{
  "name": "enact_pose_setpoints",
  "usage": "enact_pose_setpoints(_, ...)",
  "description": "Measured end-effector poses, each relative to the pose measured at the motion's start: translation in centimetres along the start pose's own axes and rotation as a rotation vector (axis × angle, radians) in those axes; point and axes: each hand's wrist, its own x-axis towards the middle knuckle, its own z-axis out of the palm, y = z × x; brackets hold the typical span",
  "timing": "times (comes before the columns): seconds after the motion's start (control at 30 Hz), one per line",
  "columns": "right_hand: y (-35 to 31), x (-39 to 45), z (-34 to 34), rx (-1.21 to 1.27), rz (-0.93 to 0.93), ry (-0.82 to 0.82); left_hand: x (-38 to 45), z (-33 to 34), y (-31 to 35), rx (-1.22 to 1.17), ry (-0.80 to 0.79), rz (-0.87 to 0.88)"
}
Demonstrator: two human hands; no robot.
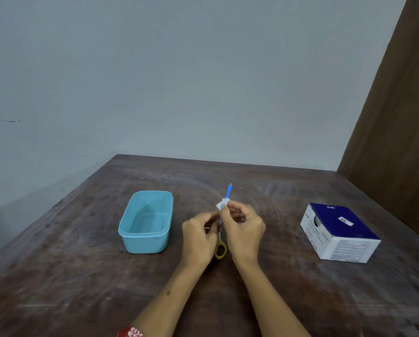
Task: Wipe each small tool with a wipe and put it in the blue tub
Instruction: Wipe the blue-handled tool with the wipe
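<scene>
- Dark scratched wooden desk (264, 300); pale blue rectangular plastic tub (145, 222) sits empty.
- Left hand (198, 235) grip closed on slim blue-handled tool (227, 192).
- Right hand (243, 229) grip pinches small white wipe (221, 205) around it.

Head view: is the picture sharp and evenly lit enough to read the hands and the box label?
Head view: soft, even light, no harsh glare; the hands, left hand and right hand, are slightly blurred around the blue tool and wipe; small print on the box is unreadable; wide-angle lens bends the table edges.
</scene>
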Motion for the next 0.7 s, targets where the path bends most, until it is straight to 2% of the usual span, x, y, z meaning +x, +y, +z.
enact_pose_setpoints(0.1, 0.19, -0.23, 0.28, -0.051, -0.014, -0.064, 0.15, -0.20, -0.23, 0.008, 0.026, -0.009)
enact_pose_setpoints(0.23, 0.31, 0.11, 0.11, -0.016, -0.062, 0.027, 0.00, -0.01, -0.11, 0.014, -0.015, 0.000)
enact_pose_setpoints(0.4, 0.64, -0.04, 0.38, -0.068, -0.032, -0.074, 0.24, -0.15, -0.31, 0.012, 0.025, -0.017)
enact_pose_setpoints(0.53, 0.50, 0.16, 0.15, -0.072, -0.138, 0.005, 0.07, 0.02, -0.31, 0.014, -0.021, -0.002)
enact_pose_setpoints(0.7, 0.67, -0.03, 0.45, -0.088, -0.069, -0.048, 0.11, -0.08, -0.33, 0.017, 0.010, 0.001)
